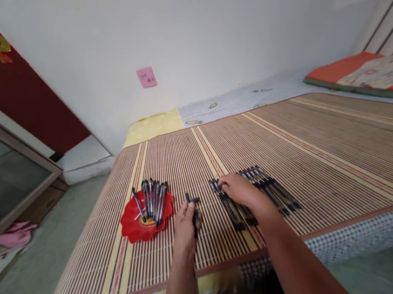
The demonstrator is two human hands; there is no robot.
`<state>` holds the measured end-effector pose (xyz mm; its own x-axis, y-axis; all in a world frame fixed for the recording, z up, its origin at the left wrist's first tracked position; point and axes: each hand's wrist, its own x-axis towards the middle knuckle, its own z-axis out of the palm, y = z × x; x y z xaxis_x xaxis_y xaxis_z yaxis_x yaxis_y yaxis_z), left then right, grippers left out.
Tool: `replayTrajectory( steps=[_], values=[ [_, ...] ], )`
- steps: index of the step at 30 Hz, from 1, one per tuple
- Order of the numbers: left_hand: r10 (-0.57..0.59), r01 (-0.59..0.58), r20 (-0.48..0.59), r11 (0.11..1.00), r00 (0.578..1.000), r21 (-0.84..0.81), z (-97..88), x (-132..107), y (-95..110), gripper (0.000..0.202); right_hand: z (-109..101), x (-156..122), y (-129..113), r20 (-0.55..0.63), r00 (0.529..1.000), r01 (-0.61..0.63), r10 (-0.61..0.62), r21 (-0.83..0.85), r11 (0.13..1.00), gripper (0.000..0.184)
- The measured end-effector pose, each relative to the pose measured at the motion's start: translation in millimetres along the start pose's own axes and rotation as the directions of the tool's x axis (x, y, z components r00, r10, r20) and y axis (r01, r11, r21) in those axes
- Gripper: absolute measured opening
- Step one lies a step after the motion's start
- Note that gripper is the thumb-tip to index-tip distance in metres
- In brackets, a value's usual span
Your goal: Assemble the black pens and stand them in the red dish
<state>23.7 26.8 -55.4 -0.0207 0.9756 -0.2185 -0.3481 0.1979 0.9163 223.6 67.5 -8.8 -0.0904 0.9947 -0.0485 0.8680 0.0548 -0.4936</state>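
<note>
My left hand [186, 223] is closed around a black pen [192, 213] held upright over the striped bamboo mat [323, 152]; a small dark cap [195, 200] lies just beyond its fingertips. My right hand [240, 190] rests palm down with curled fingers on a row of several black pens [271, 188] laid side by side on the mat, fingertips touching the leftmost ones. A red scalloped plate [133, 228] to the left holds several more pens [154, 199].
The mat covers a bed with a checked and yellow sheet [213, 105]. An orange patterned cushion [364, 73] lies at the far right. A pink note [146, 77] sticks on the white wall. Left of the bed are grey floor, a glass-fronted cabinet [5, 171] and pink cloth [11, 234].
</note>
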Motion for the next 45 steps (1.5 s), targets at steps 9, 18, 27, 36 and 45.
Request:
replayTrajectory(
  steps=[9, 18, 27, 36, 45],
  values=[
    [0.031, -0.032, 0.033, 0.999, 0.999, 0.041, -0.9, 2, -2, 0.045, 11, 0, -13, 0.104, 0.994, -0.010, 0.020, -0.096, 0.995, 0.024],
    [0.029, -0.030, 0.053, 0.999, 0.998, 0.023, -3.8, 3, -5, 0.039, 17, 1, -21, 0.163, 0.985, 0.065, -0.061, -0.021, 0.998, 0.021],
    [0.016, -0.016, 0.009, 1.000, 1.000, 0.018, -1.7, 2, -3, 0.043, 15, -11, -25, 0.276, 0.959, 0.072, -0.065, -0.016, 0.997, 0.015],
    [0.024, -0.024, 0.024, 1.000, 0.999, 0.005, -0.5, 2, -2, 0.044, 24, -23, -55, 0.368, 0.922, 0.156, -0.120, -0.071, 0.985, 0.015],
    [0.133, -0.143, -0.102, 0.985, 0.986, -0.099, -0.2, 2, 0, 0.039, 25, -13, -45, 0.237, 0.949, 0.179, -0.208, 0.140, 0.974, 0.006]
  ],
)
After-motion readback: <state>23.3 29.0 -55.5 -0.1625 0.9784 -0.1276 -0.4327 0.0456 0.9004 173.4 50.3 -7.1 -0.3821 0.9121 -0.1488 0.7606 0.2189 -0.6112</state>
